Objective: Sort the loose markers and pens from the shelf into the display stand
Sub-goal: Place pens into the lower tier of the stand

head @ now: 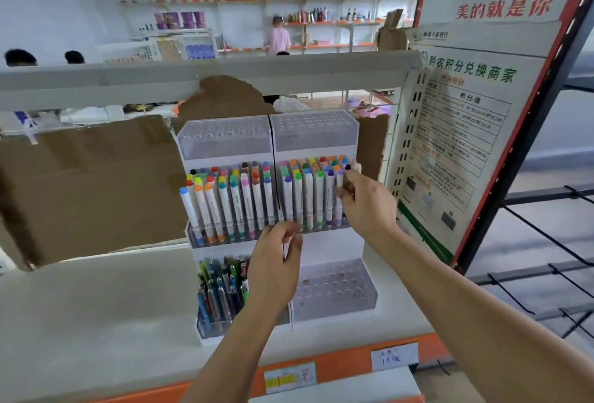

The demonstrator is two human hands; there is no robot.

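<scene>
Our right hand (363, 200) pinches a marker (341, 182) at the display stand (321, 245); our left hand (276, 261) touches its rack, fingers loosely curled.

Display stand (321, 243): I read it as white matt plastic frames with clear, glossy plastic trays, drilled with round holes. Markers (247, 197): smooth white plastic barrels, coloured caps, slight sheen. Pens (218, 293) in the lower left tray: translucent glossy plastic. Shelf (96, 306): smooth, matt, off-white surface with an orange painted front edge, paper price tags (290, 377) on it. Cardboard (90, 184) behind: brown, matt, rough torn edges. Poster (456, 145) to my right: printed sheet, slightly glossy.
</scene>
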